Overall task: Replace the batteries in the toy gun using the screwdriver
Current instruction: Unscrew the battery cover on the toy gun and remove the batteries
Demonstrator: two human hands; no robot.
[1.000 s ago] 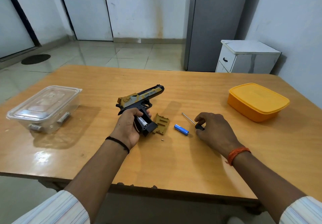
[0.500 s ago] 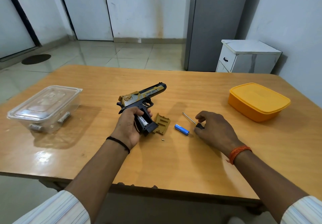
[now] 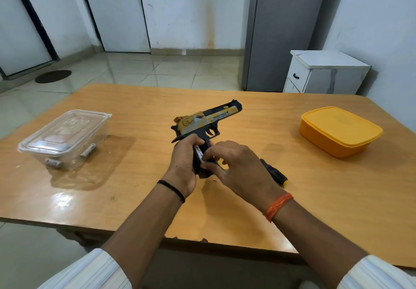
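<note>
Gripping the toy gun (image 3: 203, 122), the left hand (image 3: 183, 165) steadies it while right hand (image 3: 240, 167) fingers pinch its battery (image 3: 199, 152).

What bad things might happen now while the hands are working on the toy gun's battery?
The tiny screw lies loose on the table right under the hands; a sleeve or wrist might sweep it away. The right hand picks at the battery in the open grip; it might pop out and roll. The screwdriver lies just behind that hand, so a bump might send it rolling.
</note>
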